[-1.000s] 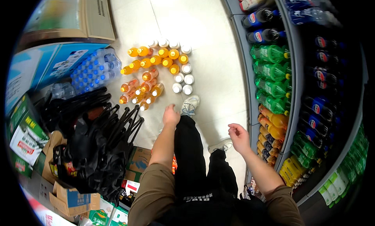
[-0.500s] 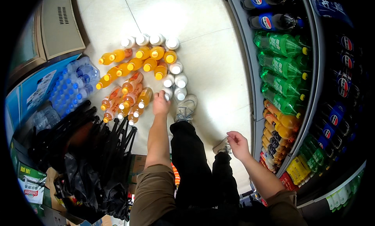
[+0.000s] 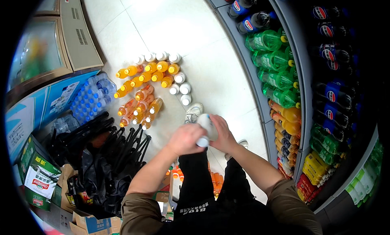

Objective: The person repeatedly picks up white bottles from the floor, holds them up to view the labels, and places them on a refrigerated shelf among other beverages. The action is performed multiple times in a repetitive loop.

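Holding one white plastic bottle between both hands, you have it in front of your body, above your left shoe; 12 o'clock is the top of the view. Grip: your left hand is curled over the bottle from 9 o'clock, close to the white cap; your right hand clasps the body from 3 o'clock. Neither is free. Left fingers blurred, so you cannot read each contact.

Long axis: roughly 12 to 6 o'clock in the view, cap end at 6, towards you. Its true tilt towards the camera is uncertain.

Key relation: the nearest standing white-capped bottles lie on the pale tiled floor at about 11 o'clock from the grip, apart from it. Your left hand is the nearer one to them. They form the outer edge of a group; the yellow-capped orange drink bottles stand inside that edge, farther off at 10 to 11 o'clock. Opposite side: green soda bottles on the shelf, between 1 and 2 o'clock, well apart from your right hand.
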A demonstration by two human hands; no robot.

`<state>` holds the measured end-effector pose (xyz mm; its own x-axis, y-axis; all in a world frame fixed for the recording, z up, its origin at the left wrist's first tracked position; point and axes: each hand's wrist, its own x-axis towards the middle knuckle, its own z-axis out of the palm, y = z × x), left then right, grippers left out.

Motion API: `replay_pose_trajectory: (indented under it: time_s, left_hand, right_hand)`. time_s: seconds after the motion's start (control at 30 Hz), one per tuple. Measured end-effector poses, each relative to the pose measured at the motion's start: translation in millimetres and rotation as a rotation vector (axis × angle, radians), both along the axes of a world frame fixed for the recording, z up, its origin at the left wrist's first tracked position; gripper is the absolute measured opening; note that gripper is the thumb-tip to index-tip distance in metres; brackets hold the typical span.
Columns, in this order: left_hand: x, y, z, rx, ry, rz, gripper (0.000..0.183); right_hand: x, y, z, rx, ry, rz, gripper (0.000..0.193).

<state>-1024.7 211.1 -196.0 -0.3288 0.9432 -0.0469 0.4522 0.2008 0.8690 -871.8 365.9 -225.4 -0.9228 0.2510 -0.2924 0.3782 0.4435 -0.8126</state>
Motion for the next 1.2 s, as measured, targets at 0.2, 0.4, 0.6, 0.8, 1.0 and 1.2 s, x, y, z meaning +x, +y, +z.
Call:
replay_pose_trajectory:
  time_s: [0.2,0.4,0.6,0.8,1.0,1.2]
  left_hand:
    - [42,42,-40,0.223,-0.131,0.160,0.049]
    - [86,10,-271,-0.601,-0.355,1.318,0.087]
    - [68,30,-344,-0.567,-0.223,1.323,0.099]
    - [63,22,-350,-0.681,-0.183,1.291,0.069]
    - [66,-10,-302,-0.712,-0.115,1.088,0.066]
    - [66,-30,-154,-0.555,-0.062,0.836,0.058]
  right_hand:
    - [46,40,-23,0.002,0.145,-0.111,0.068]
    - [93,78,-65,0.071,0.058,-0.203,0.079]
    - [101,95,-89,0.066,0.015,-0.345,0.087]
    - [86,98,-90,0.078,0.121,-0.429,0.083]
    - [78,99,-54,0.025,0.161,-0.424,0.083]
    - [90,90,30,-0.023,0.242,-0.398,0.088]
